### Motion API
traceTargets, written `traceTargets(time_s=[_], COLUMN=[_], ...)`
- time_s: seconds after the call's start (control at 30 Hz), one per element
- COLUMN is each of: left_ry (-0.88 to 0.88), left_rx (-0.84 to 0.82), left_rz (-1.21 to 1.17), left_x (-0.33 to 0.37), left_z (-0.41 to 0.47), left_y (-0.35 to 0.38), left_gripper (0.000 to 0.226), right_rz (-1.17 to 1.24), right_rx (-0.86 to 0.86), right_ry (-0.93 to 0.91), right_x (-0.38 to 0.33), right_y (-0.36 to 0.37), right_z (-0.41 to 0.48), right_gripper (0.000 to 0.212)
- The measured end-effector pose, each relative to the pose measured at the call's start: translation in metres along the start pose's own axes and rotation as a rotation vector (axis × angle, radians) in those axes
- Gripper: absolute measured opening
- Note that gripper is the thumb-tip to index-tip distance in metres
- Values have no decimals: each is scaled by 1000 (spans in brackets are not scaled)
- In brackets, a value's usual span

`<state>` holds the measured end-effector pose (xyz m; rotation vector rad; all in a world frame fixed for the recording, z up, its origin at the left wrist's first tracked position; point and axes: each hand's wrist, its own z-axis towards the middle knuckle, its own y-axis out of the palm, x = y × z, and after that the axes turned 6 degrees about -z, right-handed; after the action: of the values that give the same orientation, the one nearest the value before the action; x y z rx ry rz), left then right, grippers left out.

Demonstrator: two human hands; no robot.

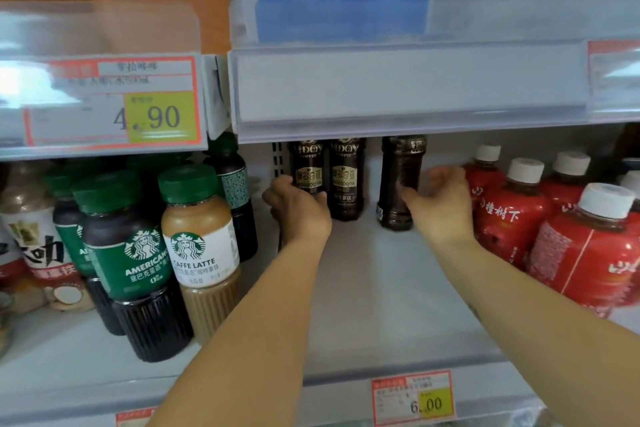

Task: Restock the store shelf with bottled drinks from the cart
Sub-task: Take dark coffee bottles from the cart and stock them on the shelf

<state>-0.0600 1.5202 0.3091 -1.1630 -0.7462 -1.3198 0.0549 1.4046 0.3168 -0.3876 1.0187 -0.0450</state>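
Both my arms reach deep into a white shelf. My left hand wraps the base of a dark coffee bottle at the back left. A second dark coffee bottle stands right beside it. My right hand curls around the side of a third dark bottle, which stands a little apart to the right. All three bottles are upright at the back wall; their caps are hidden by the upper shelf's rail.
Green-capped coffee bottles and a latte bottle crowd the left side. Red bottles with white caps fill the right. An upper shelf rail hangs low overhead. Price tags line the front edge.
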Motion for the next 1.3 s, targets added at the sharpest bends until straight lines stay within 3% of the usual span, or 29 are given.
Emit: traceTargets(time_s=[0.07, 0.13, 0.2, 0.3, 0.37, 0.5, 0.63, 0.8, 1.0, 1.13, 1.3], left_ry=[69, 200, 227, 137, 139, 142, 123, 103, 148, 86, 88], left_rx=[-58, -211, -356, -465, -478, -495, -521, -556, -479, -477, -483], left_rz=[150, 332, 477, 545, 560, 567, 591, 663, 737, 715, 685], left_x=[4, 1, -3, -6, -7, -8, -9, -2, -4, -10, -4], left_z=[-13, -25, -31, -30, -29, -26, -25, -26, -20, -12, -13], left_y=[1, 5, 8, 9, 7, 6, 6, 6, 0, -8, -2], left_gripper=[43, 38, 48, 65, 69, 71, 71, 72, 71, 68, 71], right_rz=[-36, 17, 28, -110, -152, -35, -88, -179, 30, -57, -91], right_rx=[-200, -382, -395, -303, -347, -485, -417, -275, -397, -450, -505], right_ry=[92, 113, 85, 27, 45, 43, 30, 145, 103, -22, -34], right_x=[3, 4, 6, 7, 10, 16, 21, 19, 31, 33, 29], right_y=[2, 7, 11, 16, 16, 9, 22, 43, 44, 46, 58], right_z=[10, 15, 18, 17, 14, 14, 19, 27, 33, 40, 47], right_gripper=[64, 64, 57, 70, 74, 36, 50, 78, 65, 48, 54])
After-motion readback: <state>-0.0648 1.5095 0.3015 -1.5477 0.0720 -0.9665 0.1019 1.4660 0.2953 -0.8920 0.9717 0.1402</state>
